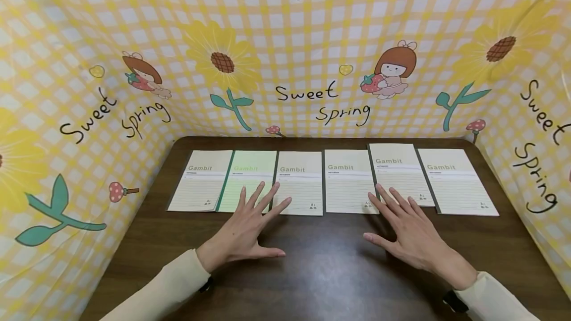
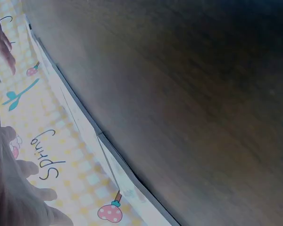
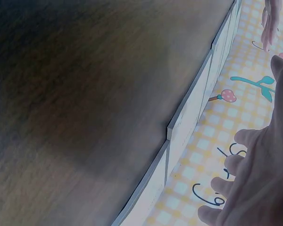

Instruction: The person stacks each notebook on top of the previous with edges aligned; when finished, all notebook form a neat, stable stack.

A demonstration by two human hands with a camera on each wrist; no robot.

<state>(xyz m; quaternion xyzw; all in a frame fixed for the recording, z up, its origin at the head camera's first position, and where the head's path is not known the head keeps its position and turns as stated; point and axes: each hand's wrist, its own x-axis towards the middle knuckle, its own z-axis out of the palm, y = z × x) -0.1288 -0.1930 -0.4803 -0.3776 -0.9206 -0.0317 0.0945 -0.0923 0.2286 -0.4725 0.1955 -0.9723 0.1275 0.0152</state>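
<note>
Several Gambit notebooks lie in a row along the far side of the dark wooden table. One is a green-tinted notebook (image 1: 247,162), second from the left; the others have cream covers. With fingers spread and palm facing down, my left hand (image 1: 245,229) holds nothing. Its fingertips overlap the lower edges of the green one and the cream notebook (image 1: 301,182) to its right. My right hand (image 1: 412,237), spread likewise and holding nothing, overlaps the lower corners of another cream notebook (image 1: 348,177) and the slightly raised-up notebook (image 1: 394,162) beside it.
At the left end of the row lies a cream notebook (image 1: 200,187), and at the right end another notebook (image 1: 459,182). A yellow checked cloth (image 1: 303,48) with flowers and lettering hangs behind the table (image 1: 321,281) and along both sides.
</note>
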